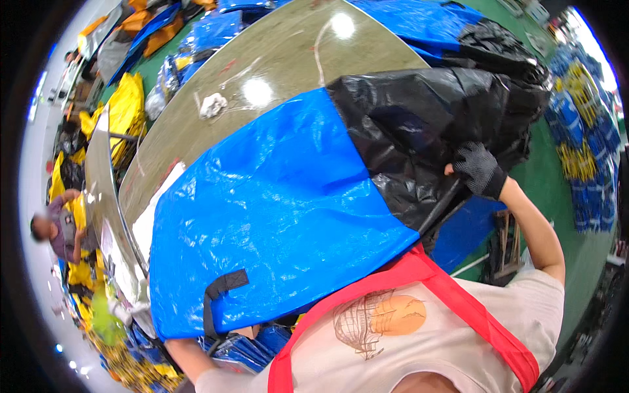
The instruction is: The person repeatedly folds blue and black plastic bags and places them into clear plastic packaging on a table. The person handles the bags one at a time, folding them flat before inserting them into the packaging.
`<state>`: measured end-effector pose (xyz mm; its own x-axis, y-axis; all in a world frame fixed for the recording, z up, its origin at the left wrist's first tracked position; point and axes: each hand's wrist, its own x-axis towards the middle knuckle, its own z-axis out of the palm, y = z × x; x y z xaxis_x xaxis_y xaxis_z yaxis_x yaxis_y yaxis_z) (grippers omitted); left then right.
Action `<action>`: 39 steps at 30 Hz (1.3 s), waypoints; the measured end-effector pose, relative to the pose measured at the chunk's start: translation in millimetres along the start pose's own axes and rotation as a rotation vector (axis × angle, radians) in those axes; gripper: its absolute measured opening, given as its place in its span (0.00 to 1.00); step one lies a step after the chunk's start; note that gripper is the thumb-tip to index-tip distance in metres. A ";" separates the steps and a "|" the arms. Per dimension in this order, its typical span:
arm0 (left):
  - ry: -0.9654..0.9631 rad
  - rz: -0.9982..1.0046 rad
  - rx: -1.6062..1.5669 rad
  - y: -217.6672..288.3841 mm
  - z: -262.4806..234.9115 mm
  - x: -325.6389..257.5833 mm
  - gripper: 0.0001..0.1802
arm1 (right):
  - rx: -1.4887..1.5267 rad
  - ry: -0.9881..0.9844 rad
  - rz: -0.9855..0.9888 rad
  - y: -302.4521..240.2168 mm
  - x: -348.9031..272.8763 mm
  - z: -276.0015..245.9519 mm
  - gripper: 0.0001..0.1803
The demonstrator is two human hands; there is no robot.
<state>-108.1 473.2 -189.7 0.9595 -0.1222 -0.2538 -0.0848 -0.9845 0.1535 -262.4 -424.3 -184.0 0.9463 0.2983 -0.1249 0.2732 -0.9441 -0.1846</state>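
A large blue-and-black tarpaulin cover (pixel 275 183) lies across the table in front of me, its blue part toward the left and its crumpled black part toward the right. My right hand (pixel 481 171), in a dark grey knit glove with a bare fingertip showing, is closed on the black part near its front edge. A short black strap (pixel 223 288) lies on the blue part near its lower left corner. My left forearm reaches to that corner, where the cover hides the hand and its fingers.
The shiny table top (pixel 282 49) has a crumpled white scrap (pixel 213 105) on it. More blue-and-black sheeting (pixel 419 26) lies beyond. Folded blue and yellow bundles (pixel 580 131) are stacked at right, yellow material (pixel 128 108) at left. Another person (pixel 62 226) stands at far left.
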 end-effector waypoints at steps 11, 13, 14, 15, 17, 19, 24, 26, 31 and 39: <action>0.157 0.839 0.129 432.3 -20.0 143.4 0.42 | -0.328 -0.131 0.330 -94.4 74.4 -97.5 0.33; 0.317 0.958 0.058 508.6 36.7 143.5 0.46 | -0.364 0.324 0.255 -58.4 86.5 -70.8 0.41; 0.417 0.992 0.012 532.8 61.2 137.8 0.47 | -0.383 0.342 0.288 -33.3 88.5 -51.1 0.45; 0.363 1.006 0.066 542.9 97.4 137.6 0.48 | -0.330 0.282 0.345 -2.2 78.9 -4.0 0.46; 0.310 1.032 0.073 550.1 129.1 140.7 0.48 | -0.190 0.154 0.422 16.4 62.5 23.7 0.48; 0.287 0.998 0.081 547.5 131.4 142.0 0.47 | 0.397 0.180 0.276 8.8 36.6 13.4 0.50; 0.335 1.110 -0.168 555.6 126.8 144.0 0.46 | -0.092 0.168 0.014 -89.1 -32.7 37.8 0.37; 0.156 1.265 0.009 580.5 123.0 132.8 0.46 | -0.002 0.228 0.128 -102.1 -28.7 29.0 0.27; 0.456 1.440 0.161 573.3 201.0 159.4 0.31 | -0.283 0.363 -0.147 -73.6 123.3 -64.9 0.10; 0.055 1.227 0.095 411.9 84.0 120.3 0.26 | 0.003 -0.370 0.208 44.1 282.1 -4.2 0.36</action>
<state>-50.2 42.4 -237.2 0.2400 -0.9695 0.0501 -0.9550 -0.2266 0.1912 17.4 -382.3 -223.3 0.8548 0.1329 -0.5016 0.0822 -0.9891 -0.1219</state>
